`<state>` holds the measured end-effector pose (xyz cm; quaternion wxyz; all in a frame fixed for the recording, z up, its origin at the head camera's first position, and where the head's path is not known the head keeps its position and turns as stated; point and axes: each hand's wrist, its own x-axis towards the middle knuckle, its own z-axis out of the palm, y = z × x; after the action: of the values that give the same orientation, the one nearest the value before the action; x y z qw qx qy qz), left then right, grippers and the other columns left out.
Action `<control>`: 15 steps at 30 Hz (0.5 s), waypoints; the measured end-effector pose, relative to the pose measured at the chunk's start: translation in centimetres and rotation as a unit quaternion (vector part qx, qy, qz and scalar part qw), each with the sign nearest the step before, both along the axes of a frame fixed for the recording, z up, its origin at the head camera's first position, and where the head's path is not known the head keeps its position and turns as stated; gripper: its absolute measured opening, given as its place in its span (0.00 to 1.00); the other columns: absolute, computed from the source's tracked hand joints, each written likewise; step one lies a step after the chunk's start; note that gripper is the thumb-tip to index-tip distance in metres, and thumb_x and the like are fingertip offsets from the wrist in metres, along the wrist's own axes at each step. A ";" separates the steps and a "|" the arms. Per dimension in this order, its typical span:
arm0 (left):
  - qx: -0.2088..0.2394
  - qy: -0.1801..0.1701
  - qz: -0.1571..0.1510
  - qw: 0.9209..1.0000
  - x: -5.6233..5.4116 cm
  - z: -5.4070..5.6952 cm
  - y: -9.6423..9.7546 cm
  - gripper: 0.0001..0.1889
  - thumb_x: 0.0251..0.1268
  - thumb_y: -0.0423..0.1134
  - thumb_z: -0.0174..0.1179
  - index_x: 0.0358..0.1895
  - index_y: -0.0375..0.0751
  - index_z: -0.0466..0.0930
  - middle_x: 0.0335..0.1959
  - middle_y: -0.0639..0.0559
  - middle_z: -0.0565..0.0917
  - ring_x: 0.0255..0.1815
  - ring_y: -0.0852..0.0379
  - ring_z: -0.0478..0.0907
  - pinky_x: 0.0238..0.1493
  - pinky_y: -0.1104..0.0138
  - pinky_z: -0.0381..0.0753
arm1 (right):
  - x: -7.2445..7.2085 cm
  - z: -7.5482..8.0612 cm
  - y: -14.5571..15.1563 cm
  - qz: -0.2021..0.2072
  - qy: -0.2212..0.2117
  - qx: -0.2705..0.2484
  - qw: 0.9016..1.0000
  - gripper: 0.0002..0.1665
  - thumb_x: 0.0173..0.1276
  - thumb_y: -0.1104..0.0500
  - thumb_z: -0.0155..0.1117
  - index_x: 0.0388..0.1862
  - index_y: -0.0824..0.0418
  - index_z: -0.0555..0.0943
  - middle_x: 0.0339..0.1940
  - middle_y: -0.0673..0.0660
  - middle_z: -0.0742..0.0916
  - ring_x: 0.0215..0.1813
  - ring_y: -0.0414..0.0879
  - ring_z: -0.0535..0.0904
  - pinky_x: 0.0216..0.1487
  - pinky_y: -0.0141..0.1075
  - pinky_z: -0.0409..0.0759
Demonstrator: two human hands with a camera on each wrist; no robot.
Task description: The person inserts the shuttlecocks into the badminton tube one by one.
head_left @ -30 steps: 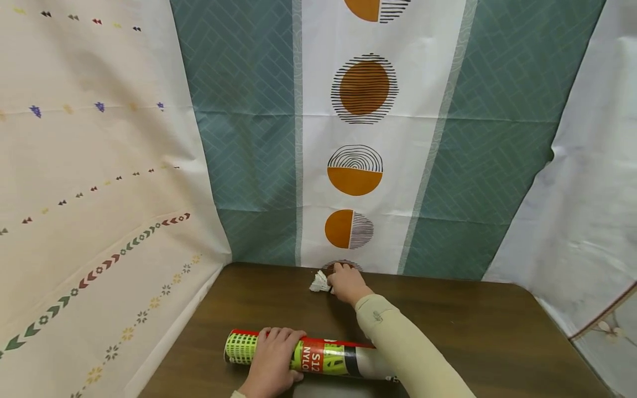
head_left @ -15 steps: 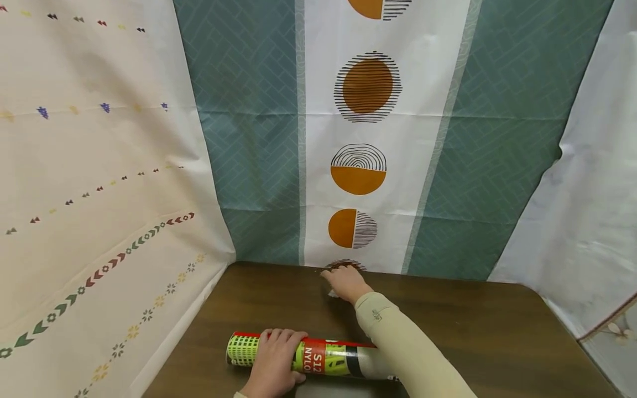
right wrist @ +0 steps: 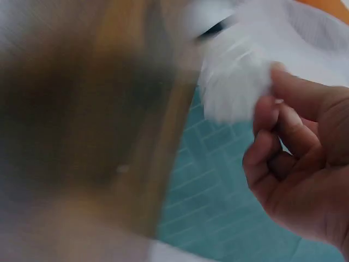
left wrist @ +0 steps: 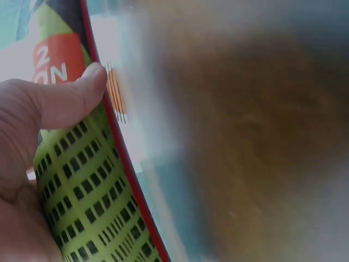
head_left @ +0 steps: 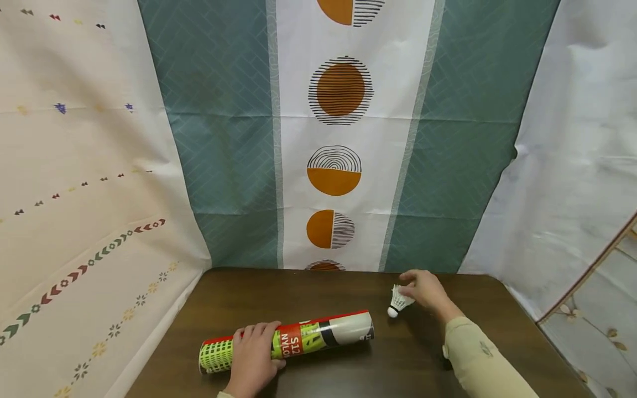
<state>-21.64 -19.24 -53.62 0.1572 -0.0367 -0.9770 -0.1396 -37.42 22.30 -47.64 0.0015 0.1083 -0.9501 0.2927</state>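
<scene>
A white shuttlecock (head_left: 395,304) with a dark band hangs from my right hand (head_left: 425,290), over the right part of the table in the head view. In the right wrist view the thumb and finger pinch the feathered skirt (right wrist: 232,82), and the round tip points away from the hand. My left hand (head_left: 255,351) grips a printed shuttlecock tube (head_left: 338,331) in green, red and white, lying slanted with its right end farther back. The left wrist view shows the thumb (left wrist: 76,101) across the green tube (left wrist: 92,185).
The dark brown wooden table (head_left: 259,290) has rounded back corners. Behind it hangs a green and white curtain (head_left: 229,166) with orange circles. A cream patterned cloth (head_left: 99,221) hangs at the left, a pale one (head_left: 562,166) at the right.
My right hand has moved right from the table's back middle, bringing the shuttlecock along. The tube's right end, earlier behind the right sleeve, now shows and is turned away from me. The head view has shifted.
</scene>
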 end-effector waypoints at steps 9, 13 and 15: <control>0.018 0.002 0.013 1.000 -0.4 0.7 1.6 0.44 0.35 0.52 0.90 0.63 0.51 0.82 0.55 0.46 0.87 0.56 0.38 0.80 0.62 0.34 0.71 | 6.5 -2.2 -1.6 -0.037 -0.113 -0.370 0.921 0.29 0.78 0.57 0.69 0.72 0.69 0.76 0.44 0.56 0.93 0.41 0.42 0.87 0.46 0.37 0.87; 0.026 0.013 0.000 1.000 -0.7 0.7 3.0 0.45 0.34 0.52 0.91 0.63 0.50 0.82 0.55 0.47 0.87 0.56 0.40 0.80 0.62 0.34 0.71 | 7.9 -2.5 -3.0 0.006 -0.152 -0.417 0.896 0.31 0.86 0.52 0.58 0.77 0.69 0.71 0.45 0.49 0.88 0.44 0.41 0.82 0.45 0.35 0.84; 0.029 0.019 -0.004 0.999 -1.0 0.8 3.5 0.44 0.34 0.52 0.91 0.63 0.50 0.82 0.54 0.47 0.87 0.56 0.40 0.80 0.62 0.35 0.71 | 8.4 -2.7 -3.1 -0.001 -0.149 -0.430 0.890 0.32 0.87 0.49 0.55 0.79 0.66 0.69 0.47 0.51 0.87 0.46 0.42 0.81 0.47 0.36 0.82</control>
<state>-22.59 -15.75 -52.86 0.1761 -0.0385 -0.9693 -0.1675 -29.01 19.18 -50.35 -0.0931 0.0515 -0.7204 0.6854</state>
